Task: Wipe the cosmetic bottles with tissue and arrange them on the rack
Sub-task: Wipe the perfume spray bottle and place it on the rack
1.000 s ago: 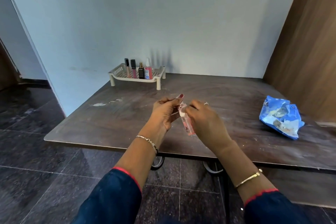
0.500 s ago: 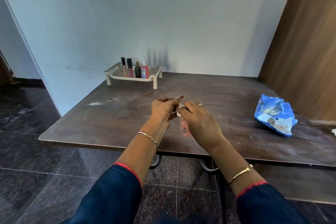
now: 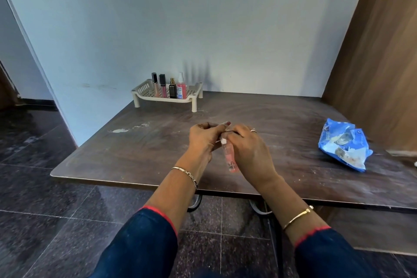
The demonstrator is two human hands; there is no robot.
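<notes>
Far left, the rack (image 3: pixel 144 93) is carrying 4 bottles (image 3: pixel 173 88). Above the near table (image 3: pixel 135 153), the left hand (image 3: pixel 203 140) is pinching tissue (image 3: pixel 223 141) against a pink bottle (image 3: pixel 230 160), which the right hand (image 3: pixel 250 153) is gripping. Far right, a blue packet (image 3: pixel 343 146) is lying.

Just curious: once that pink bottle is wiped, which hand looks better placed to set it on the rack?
Probably the right hand: it grips the pink bottle, while the left hand pinches the tissue. The rack sits far-left.
</notes>
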